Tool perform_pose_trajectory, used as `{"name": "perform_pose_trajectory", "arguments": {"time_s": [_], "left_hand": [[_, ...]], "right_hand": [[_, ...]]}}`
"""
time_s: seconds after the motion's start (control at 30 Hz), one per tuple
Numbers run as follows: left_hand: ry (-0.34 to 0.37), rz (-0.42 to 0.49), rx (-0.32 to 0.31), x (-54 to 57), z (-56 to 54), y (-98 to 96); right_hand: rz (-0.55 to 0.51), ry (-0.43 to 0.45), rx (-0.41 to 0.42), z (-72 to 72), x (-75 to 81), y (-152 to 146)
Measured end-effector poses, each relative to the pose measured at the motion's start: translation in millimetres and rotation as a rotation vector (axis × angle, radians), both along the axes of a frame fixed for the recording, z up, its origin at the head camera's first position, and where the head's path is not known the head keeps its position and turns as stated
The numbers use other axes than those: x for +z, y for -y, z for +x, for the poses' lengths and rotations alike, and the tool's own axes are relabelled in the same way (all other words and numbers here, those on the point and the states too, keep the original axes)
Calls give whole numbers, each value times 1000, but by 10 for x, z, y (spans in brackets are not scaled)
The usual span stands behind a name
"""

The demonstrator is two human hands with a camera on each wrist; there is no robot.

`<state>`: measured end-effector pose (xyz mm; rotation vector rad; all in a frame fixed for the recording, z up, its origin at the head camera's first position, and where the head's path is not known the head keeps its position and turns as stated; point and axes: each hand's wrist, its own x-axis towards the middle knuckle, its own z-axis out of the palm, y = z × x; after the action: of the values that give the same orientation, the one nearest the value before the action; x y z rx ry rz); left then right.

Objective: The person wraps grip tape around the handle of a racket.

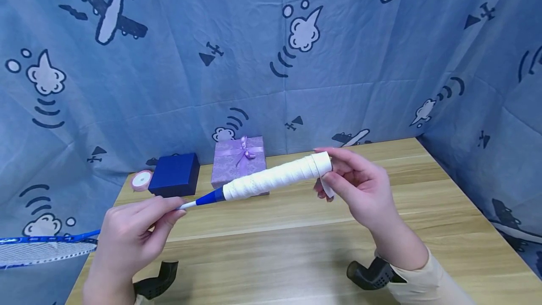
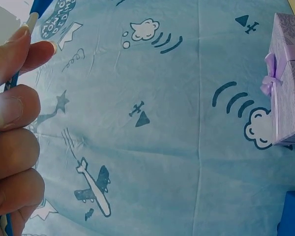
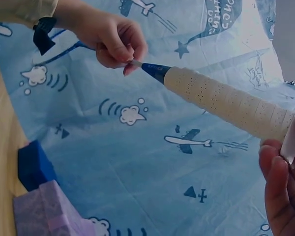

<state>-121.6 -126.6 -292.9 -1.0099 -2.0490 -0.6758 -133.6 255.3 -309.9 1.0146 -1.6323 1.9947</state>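
Observation:
A badminton racket (image 1: 210, 197) is held in the air above the table, its handle pointing right and tilted slightly up. White grip tape (image 1: 275, 178) is wound round the handle in overlapping turns. My left hand (image 1: 131, 234) pinches the thin white shaft just below the blue cone, between thumb and index finger. At the butt end, my right hand (image 1: 364, 192) pinches a short loose tape end (image 1: 327, 189), also visible in the right wrist view. The blue-rimmed racket head (image 1: 46, 239) extends left, partly hidden behind my left hand and cut off by the frame edge.
On the wooden table (image 1: 444, 201), a dark blue box (image 1: 174, 174), a purple gift box with a bow (image 1: 224, 156) and a pink ribbon roll (image 1: 141, 180) stand at the back left. A blue printed curtain (image 1: 254, 60) hangs behind. Black mounts (image 1: 370, 274) sit at both wrists.

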Motion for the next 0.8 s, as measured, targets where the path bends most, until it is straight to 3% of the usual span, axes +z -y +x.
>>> {"name": "perform_pose_trajectory", "arguments": {"time_s": [0.27, 0.57, 0.8], "left_hand": [[9, -3, 28, 1, 5, -5], [63, -10, 26, -3, 6, 44], [97, 0, 1, -26, 0, 65]], "right_hand": [[26, 96, 49, 23, -3, 47], [38, 69, 83, 12, -18, -21], [35, 74, 159, -3, -18, -48]]}}
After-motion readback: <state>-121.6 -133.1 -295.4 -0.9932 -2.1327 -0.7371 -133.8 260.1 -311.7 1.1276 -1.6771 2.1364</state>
